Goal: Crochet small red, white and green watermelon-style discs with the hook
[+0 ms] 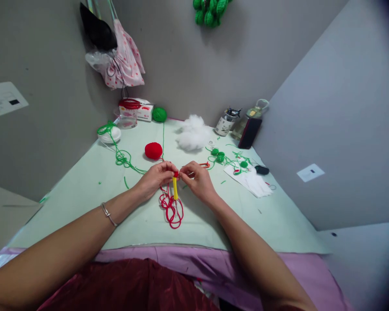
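My left hand [159, 176] is closed in a pinch on a small red crochet piece [176, 174]. Just below that piece a yellow-handled crochet hook [175, 188] points down toward me, its upper end hidden at the fingers. My right hand [196, 178] meets the piece from the right with thumb and forefinger pressed together; what lies between those fingertips is too small to make out. Loops of red yarn [175, 224] lie on the table beneath the hook. A red yarn ball [153, 151] rests beyond my left hand.
Green yarn [123, 159] tangles at left, with a green ball [159, 114] behind. White stuffing [193, 133] sits at the back. Small green balls [219, 156], a white tissue [251, 179], a pen cup [225, 124] and a phone [250, 134] are on the right. Walls enclose the table [136, 231].
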A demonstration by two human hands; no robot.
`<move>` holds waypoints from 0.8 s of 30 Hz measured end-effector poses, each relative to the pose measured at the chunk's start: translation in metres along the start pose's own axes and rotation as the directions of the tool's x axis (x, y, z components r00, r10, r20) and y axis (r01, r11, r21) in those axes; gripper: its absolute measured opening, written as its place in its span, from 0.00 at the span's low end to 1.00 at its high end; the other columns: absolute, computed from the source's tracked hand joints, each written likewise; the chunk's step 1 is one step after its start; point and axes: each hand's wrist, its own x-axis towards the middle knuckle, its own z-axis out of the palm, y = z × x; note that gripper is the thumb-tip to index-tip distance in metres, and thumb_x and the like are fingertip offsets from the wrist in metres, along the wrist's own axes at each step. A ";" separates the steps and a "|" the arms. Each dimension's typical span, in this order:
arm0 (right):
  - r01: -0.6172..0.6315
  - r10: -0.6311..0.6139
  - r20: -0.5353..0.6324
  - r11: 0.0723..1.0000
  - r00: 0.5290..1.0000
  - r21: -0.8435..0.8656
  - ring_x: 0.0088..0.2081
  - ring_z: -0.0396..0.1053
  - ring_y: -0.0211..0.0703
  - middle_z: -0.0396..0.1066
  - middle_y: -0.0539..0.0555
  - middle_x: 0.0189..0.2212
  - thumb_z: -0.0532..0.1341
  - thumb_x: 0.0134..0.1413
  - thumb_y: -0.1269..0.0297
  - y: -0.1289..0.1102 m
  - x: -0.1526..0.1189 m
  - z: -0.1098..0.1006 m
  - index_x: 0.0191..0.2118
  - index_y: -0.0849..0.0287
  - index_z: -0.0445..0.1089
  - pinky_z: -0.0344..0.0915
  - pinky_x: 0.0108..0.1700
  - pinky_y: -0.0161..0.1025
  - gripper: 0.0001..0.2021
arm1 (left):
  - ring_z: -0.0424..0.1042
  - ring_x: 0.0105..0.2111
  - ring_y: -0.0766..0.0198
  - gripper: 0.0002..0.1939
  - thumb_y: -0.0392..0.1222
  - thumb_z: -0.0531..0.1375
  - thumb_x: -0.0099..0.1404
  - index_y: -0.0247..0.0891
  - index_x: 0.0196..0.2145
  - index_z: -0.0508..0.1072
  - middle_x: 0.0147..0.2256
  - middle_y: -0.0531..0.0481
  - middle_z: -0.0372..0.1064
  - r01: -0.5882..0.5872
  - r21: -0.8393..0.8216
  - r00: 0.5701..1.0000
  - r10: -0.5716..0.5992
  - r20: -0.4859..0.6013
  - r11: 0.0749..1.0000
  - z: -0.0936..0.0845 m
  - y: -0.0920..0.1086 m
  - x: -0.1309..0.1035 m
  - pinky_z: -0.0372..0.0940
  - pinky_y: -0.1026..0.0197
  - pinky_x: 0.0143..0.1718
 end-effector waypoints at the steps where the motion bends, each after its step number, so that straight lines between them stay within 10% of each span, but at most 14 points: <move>1: 0.000 0.000 0.000 1.000 1.000 0.002 0.32 0.70 0.38 0.72 0.50 0.33 0.64 0.58 0.68 0.000 0.000 0.000 0.31 0.57 0.74 0.69 0.39 0.39 0.04 | 0.80 0.36 0.63 0.07 0.34 0.70 0.56 0.34 0.33 0.78 0.33 0.51 0.77 0.006 0.002 1.000 -0.006 0.004 1.000 0.000 0.000 0.000 0.71 0.60 0.47; 24: 0.044 -0.048 -0.020 0.982 0.999 -0.185 0.30 0.66 0.38 0.67 0.49 0.31 0.60 0.58 0.71 -0.005 0.002 -0.005 0.29 0.56 0.69 0.64 0.35 0.36 0.07 | 0.82 0.30 0.63 0.12 0.26 0.70 0.58 0.33 0.37 0.75 0.29 0.52 0.76 0.037 -0.083 0.995 -0.044 -0.094 0.996 -0.006 0.006 0.003 0.76 0.62 0.40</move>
